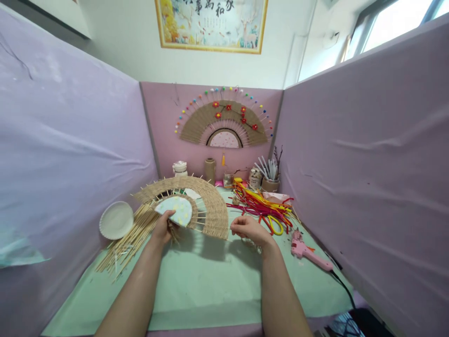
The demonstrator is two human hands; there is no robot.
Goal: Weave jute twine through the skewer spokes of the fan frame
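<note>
A woven twine fan [213,208] with thin sticks showing at its outer edge is tilted above the table. My left hand [164,228] grips it at the pale patterned half-circle [178,209] in its centre, thumb on top. Some loose strands dangle under that hand. At the fan's right end, my right hand [249,230] has its fingers pinched together close to the outer edge. What they hold is too small to make out, and some twine hangs beneath the palm.
Left: thin sticks [131,234] and a white bowl [116,220]. Right: red and yellow pipe cleaners [261,206] and a pink glue gun [310,252] with a black cord. Behind: jars, a brown bottle [209,171] and a pot [270,184] of glue sticks. A finished fan [196,124] hangs on the back panel.
</note>
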